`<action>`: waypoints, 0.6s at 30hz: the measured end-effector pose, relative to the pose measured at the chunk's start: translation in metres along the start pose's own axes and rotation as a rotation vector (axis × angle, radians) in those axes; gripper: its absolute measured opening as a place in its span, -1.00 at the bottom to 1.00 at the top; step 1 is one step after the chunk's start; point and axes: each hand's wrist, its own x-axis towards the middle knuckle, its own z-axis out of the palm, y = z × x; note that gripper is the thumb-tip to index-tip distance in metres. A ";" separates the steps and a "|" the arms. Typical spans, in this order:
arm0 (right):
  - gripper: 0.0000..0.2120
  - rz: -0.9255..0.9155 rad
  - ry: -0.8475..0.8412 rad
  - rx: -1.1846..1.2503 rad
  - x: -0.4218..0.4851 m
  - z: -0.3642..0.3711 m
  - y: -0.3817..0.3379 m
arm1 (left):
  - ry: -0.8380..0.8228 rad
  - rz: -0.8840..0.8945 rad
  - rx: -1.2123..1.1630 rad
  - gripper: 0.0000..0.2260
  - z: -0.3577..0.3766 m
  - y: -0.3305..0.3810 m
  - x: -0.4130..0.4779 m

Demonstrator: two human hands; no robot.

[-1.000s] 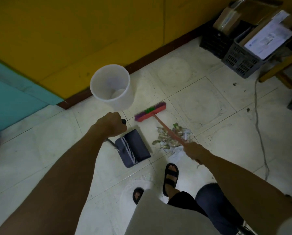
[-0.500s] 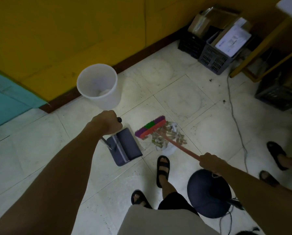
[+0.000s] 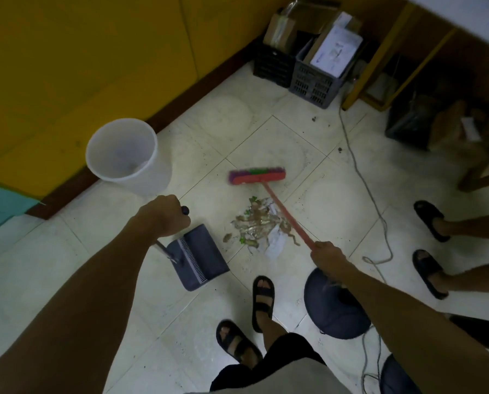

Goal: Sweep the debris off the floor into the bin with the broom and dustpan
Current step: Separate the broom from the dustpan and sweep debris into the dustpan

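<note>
On the pale tiled floor (image 3: 67, 280), a small heap (image 3: 261, 226) of brown peels, green bits and white paper lies just beside the dark grey plastic dustpan (image 3: 206, 257). The head of the red-sticked broom (image 3: 256, 176) sits on the heap's far side, and the round white plastic bin (image 3: 124, 155) stands by the yellow wall (image 3: 81, 52). The left hand (image 3: 163, 217) is curled tight round the top of the dustpan's long handle, and the right hand (image 3: 327, 255) grips the broom stick. I think a pull straight back would push the mess past the pan onto the black sandal (image 3: 263, 297), and a hard, fast sweep could scatter the light paper.
</note>
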 end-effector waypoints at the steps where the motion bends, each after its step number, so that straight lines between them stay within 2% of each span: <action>1: -0.69 0.012 0.005 0.022 0.011 -0.002 -0.010 | -0.001 -0.007 0.010 -0.80 0.000 0.005 0.004; 6: -0.69 0.090 -0.099 0.048 0.046 -0.008 -0.042 | -0.011 -0.032 0.036 -0.76 0.004 0.014 0.021; 13: -0.72 0.152 -0.179 -0.045 0.019 0.028 -0.036 | -0.016 -0.011 0.019 -0.75 -0.003 0.006 0.033; 18: -0.67 0.182 -0.218 -0.026 -0.018 0.059 -0.025 | -0.023 0.048 0.038 -0.78 -0.004 -0.006 0.031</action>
